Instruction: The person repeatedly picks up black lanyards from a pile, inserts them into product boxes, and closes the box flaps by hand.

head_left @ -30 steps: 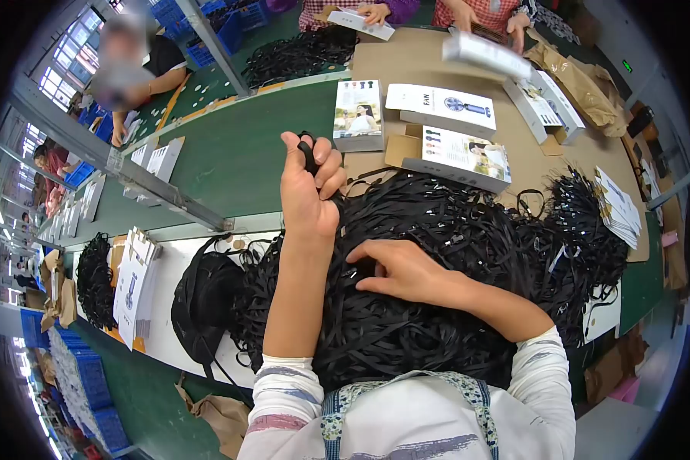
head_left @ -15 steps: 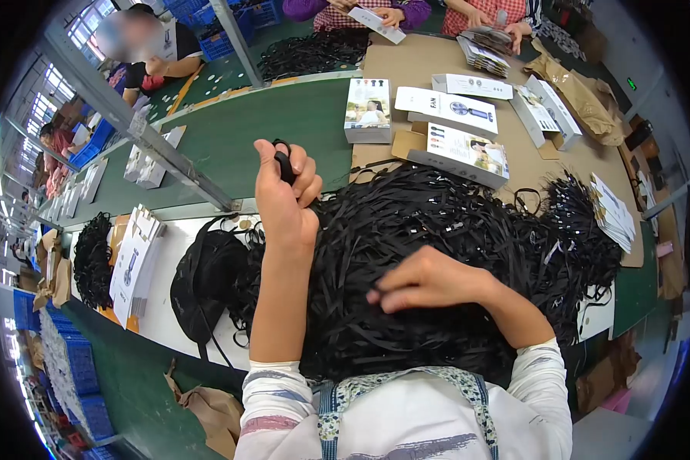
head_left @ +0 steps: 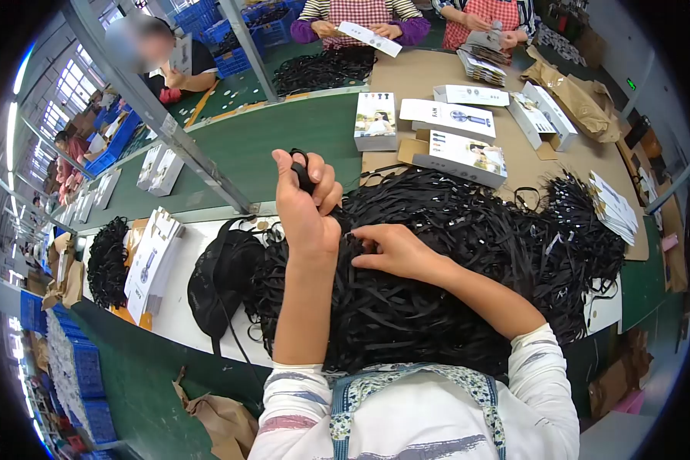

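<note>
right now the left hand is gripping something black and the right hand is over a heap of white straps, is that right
Not quite: the straps under the right hand are black, not white, as the head view shows. The left hand is gripping something black.

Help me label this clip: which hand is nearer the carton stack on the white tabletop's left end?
Left. The left hand is raised to the right of the carton stack; the right hand is farther right, over the black straps.
</note>
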The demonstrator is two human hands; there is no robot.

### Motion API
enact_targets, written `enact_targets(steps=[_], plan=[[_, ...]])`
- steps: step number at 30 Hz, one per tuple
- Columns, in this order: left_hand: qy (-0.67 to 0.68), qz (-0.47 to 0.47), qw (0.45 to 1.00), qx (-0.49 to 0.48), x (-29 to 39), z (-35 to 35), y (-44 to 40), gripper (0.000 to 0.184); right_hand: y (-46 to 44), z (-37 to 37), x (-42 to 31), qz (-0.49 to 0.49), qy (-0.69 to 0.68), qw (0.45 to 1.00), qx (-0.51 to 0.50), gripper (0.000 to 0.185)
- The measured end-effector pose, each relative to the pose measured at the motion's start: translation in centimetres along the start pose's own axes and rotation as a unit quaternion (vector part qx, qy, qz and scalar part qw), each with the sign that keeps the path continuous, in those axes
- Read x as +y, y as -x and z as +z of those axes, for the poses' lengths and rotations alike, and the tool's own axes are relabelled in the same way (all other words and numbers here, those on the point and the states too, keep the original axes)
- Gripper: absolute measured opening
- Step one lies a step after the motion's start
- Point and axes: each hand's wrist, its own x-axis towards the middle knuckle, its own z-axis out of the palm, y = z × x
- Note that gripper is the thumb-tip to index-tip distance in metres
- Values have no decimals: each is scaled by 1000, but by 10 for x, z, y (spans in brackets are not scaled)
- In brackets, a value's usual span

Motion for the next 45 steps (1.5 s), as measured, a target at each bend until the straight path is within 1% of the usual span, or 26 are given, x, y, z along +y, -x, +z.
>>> enact_targets(steps=[2,3,6,7,9,10,11,13,14,15,17,19,22,26,29,30,31,32,34,37,38,39,41,42,43,45], plan=[[6,3,1000,5,4,-2,3,35,-11,15,12,-95,53,994,29,22],[17,6,1000,13,5,-4,4,34,-11,17,17,-95,52,994,30,22],[17,25,999,44,10,-21,2,33,-6,10,9,106,-121,987,-27,17],[9,41,997,69,10,-30,0,33,-4,9,14,109,-120,986,-25,17],[7,70,994,82,8,-52,-3,32,3,8,26,176,-321,931,8,17],[12,74,991,109,5,-61,-4,31,6,5,29,205,-366,908,22,17],[17,78,987,138,1,-68,-4,30,8,3,33,212,-364,907,26,17],[6,61,983,172,-11,-83,-3,31,11,0,42,179,-475,857,86,21],[-10,52,978,203,-14,-89,-2,31,10,-2,44,180,-485,852,80,22],[-9,49,977,206,-17,-96,-2,31,10,-1,44,184,-485,851,81,22],[8,30,978,208,-21,-106,-2,30,8,0,44,196,-434,878,51,22],[7,24,976,218,-23,-113,-4,29,7,2,47,203,-439,873,55,23],[4,-2,980,198,-32,-123,-5,33,7,1,55,179,-520,831,81,22],[17,-18,981,194,-33,-124,-3,32,5,2,53,200,-488,845,93,24],[20,-1,983,181,-17,-113,0,31,4,3,53,194,-496,840,102,20],[21,2,984,179,-12,-107,2,31,5,3,61,188,-494,845,85,29],[17,3,983,180,-6,-102,4,31,4,5,57,186,-497,843,83,29],[25,13,987,159,-1,-97,7,31,2,6,50,167,-488,853,85,37],[39,25,991,122,6,-85,11,31,3,4,45,120,-458,879,58,59],[26,40,994,99,9,-62,13,32,5,10,37,78,-422,900,75,62],[32,37,995,84,9,-52,11,33,4,11,37,73,-415,904,78,68],[12,34,996,80,8,-43,9,34,5,12,37,68,-417,903,77,68],[-15,36,998,58,2,-25,1,36,7,14,36,5,-313,942,118,67],[-30,41,998,43,-3,-19,-2,36,9,12,34,-11,-235,963,129,54],[-35,41,998,37,-7,-13,-4,36,10,14,35,-34,-214,964,157,36],[-63,42,996,41,-16,-1,-7,36,15,10,32,-62,-152,975,152,28]])
